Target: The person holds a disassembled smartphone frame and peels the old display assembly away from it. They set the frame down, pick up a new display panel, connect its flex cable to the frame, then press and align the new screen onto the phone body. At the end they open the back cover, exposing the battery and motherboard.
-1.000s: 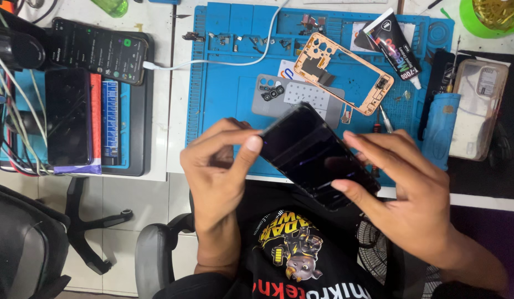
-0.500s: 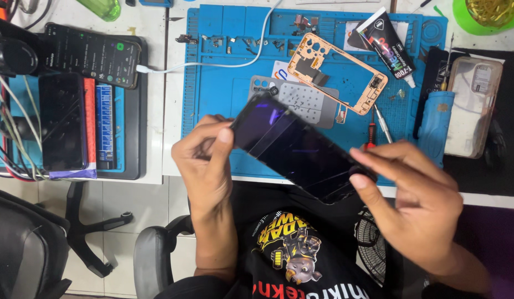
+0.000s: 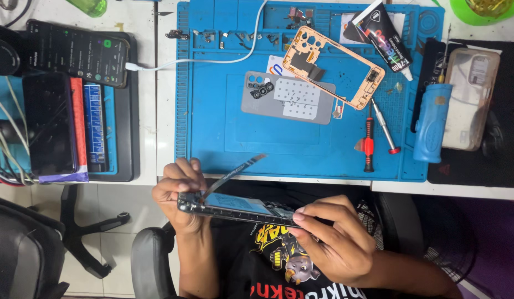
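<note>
Mat [image 3: 212, 127], blue, fills 12 o'clock; grey back cover [image 3: 290, 98] and orange frame [image 3: 332, 69] lie on it. Phone body [image 3: 237, 207] at 6 o'clock, held edge-on over lap, ribbon strip [image 3: 235, 171] rising toward 1 o'clock. Left hand [image 3: 176, 194] clamped on its 9 o'clock end; right hand [image 3: 329, 238] pinching its 3 o'clock end.

A phone repair workshop: blue repair mat [image 3: 212, 127], screwdrivers [image 3: 368, 141], stripped phone frame [image 3: 333, 66], loose screws.

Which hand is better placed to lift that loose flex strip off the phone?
Likely the left hand: its fingers sit at the flex strip's base, while the right hand grips the phone's far end.
</note>
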`<state>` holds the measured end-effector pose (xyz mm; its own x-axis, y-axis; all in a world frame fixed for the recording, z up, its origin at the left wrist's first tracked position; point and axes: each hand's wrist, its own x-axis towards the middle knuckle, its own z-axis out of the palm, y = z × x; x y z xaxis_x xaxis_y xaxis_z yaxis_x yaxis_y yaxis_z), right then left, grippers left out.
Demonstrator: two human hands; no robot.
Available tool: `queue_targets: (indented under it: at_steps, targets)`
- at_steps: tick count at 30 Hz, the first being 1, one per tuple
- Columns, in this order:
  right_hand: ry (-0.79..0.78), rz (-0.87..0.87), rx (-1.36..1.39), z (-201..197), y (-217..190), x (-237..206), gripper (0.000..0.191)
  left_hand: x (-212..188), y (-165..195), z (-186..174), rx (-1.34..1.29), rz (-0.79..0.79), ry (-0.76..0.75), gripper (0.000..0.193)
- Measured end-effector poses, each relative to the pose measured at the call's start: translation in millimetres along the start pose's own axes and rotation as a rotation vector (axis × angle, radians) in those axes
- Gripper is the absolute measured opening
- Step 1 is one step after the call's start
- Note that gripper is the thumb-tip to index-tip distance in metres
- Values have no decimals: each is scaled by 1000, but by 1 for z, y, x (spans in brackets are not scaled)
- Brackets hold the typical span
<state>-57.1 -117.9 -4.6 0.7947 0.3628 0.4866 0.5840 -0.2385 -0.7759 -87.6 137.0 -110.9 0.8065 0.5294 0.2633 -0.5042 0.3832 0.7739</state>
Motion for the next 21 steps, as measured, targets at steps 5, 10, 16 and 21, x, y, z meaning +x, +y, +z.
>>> queue_targets:
  at_steps: [5,10,16,21]
  targets:
    - [-54,-47,-37,-8,3,-5,29,3,-5,2,-8,42,-51,19]
    - [-109,-140,-79,-20,5,-2,32,7,-9,5,-8,58,-92,16]
    - [-124,-268,-128,-25,11,-4,34,4,-12,2,-8,50,-106,15]
    - [-91,-312,-189,-26,14,-10,33,2,-15,-3,15,35,-145,17]
